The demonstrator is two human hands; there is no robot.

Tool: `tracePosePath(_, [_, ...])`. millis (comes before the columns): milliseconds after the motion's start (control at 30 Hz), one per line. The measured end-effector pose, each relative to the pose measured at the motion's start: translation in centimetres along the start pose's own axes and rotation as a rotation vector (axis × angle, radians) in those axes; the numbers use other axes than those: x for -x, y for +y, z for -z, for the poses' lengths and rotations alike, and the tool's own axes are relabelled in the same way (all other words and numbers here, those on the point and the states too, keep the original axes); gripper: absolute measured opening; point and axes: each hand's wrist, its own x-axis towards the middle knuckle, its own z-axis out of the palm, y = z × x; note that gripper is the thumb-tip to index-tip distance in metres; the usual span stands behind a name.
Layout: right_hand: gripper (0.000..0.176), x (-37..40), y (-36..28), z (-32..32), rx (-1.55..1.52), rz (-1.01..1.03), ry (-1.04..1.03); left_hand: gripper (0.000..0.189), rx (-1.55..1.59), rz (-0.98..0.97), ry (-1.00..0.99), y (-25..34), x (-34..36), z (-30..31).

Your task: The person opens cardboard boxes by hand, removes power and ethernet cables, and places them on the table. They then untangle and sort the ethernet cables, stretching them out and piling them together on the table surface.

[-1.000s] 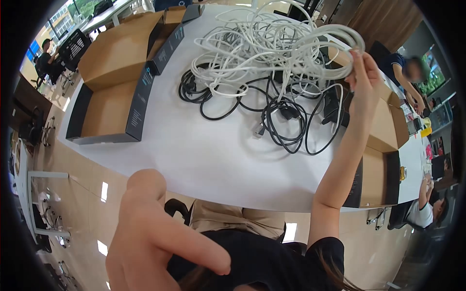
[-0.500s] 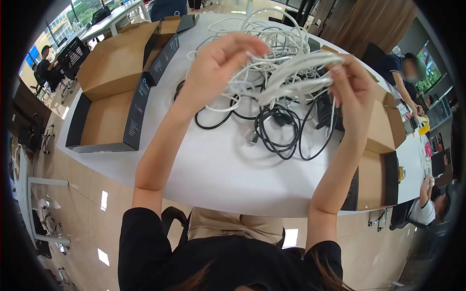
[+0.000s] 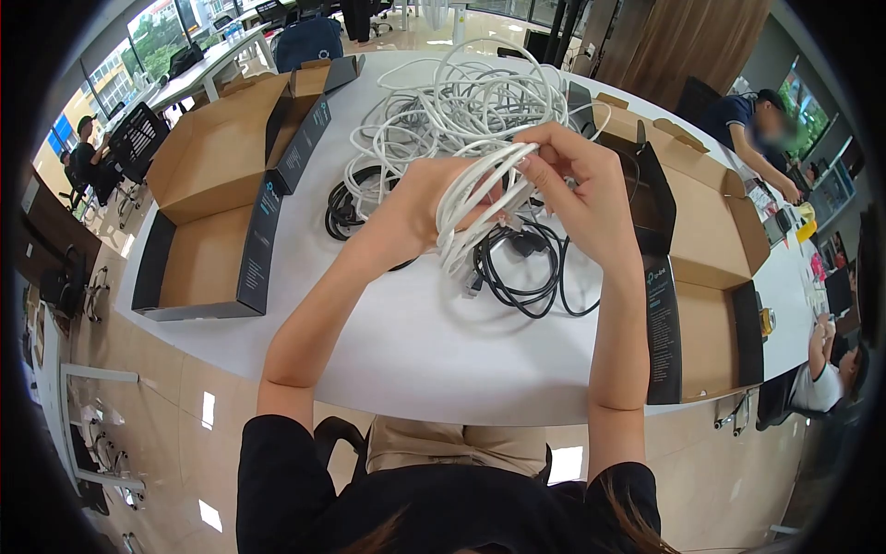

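Note:
A looped bundle of white cable [image 3: 459,205] is held up over the table between my hands. My left hand [image 3: 413,214] is closed around its left side, with its fingers partly hidden behind and inside the loops. At the upper right of the bundle, my right hand [image 3: 583,189] pinches the strands between thumb and fingers. Behind them lies a large tangle of white cables [image 3: 489,97]. A coiled black cable [image 3: 526,300] rests on the table below my right hand, and another black cable [image 3: 341,212] lies left of my left hand.
An open cardboard box [image 3: 208,245] with dark outer sides stands at the left of the white table [image 3: 452,369]. Another open box [image 3: 706,332] stands at the right, near a black tray-like box [image 3: 651,198]. Other people sit or lean at tables on both sides.
My left hand has moved down and now grips the white cable bundle. My right hand has shifted left with the bundle, bringing it in front of the tangle.

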Motion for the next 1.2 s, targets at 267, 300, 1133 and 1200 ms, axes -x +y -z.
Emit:
tracePosePath(267, [0.011,-0.2,0.0,0.9,-0.047,-0.066,0.006,0.022,-0.140,-0.132,0.218,-1.7,-1.0,-0.8])
tracePosePath(300, [0.012,-0.3,0.0,0.8,-0.015,-0.089,0.019,0.022,-0.151,-0.073,0.225,-1.4,-0.9,-0.8])
tracePosePath(1133, [0.020,-1.1,3.7,0.8,0.170,-0.232,-0.023,0.015,0.616,-0.127,0.762,-5.2,-2.5,0.6])
tracePosePath(1200, [0.017,-1.2,3.8,0.8,-0.068,-0.223,-0.010,0.013,0.654,-0.088,0.852,-5.2,-2.8,2.2])
